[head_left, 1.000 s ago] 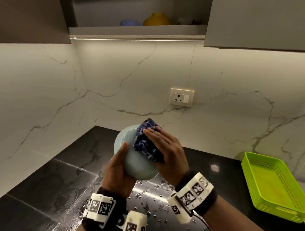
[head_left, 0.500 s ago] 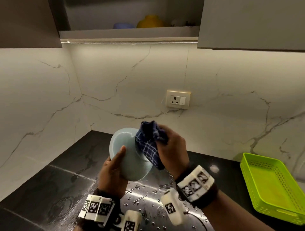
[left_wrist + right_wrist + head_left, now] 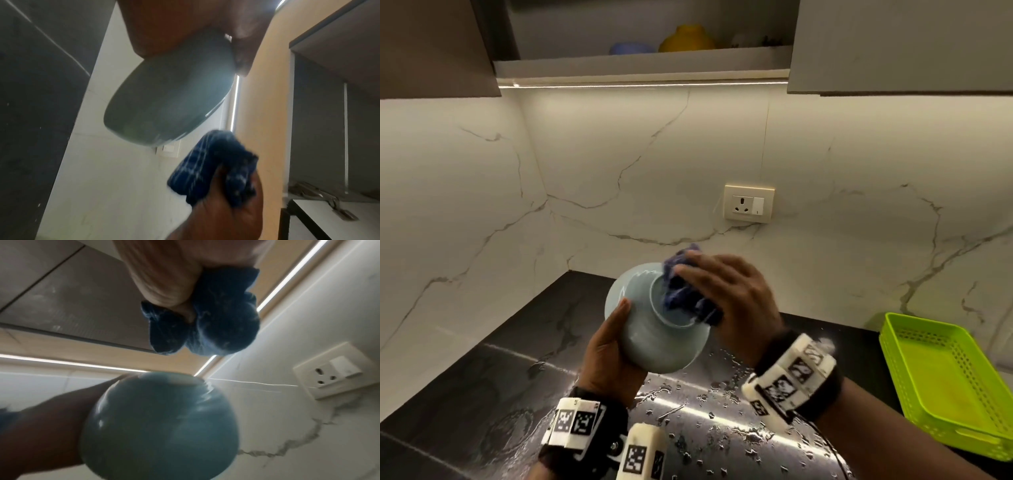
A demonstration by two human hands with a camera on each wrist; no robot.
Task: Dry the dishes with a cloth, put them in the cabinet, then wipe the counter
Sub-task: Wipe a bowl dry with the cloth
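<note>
A pale blue bowl is held above the wet counter with its underside and foot ring turned towards me. My left hand grips its rim from the left, thumb on the outside. My right hand holds a bunched dark blue checked cloth and presses it onto the bowl's base. In the left wrist view the bowl sits under my palm, with the cloth in the other hand below it. The right wrist view shows the cloth under my fingers and the bowl below.
The black counter is wet with droplets below my hands. A lime green perforated tray lies at the right. The open cabinet shelf above holds a blue dish and a yellow bowl. A wall socket is behind.
My right hand has shifted the cloth from the bowl's upper edge onto its base ring. The bowl has tilted so its underside faces me more.
</note>
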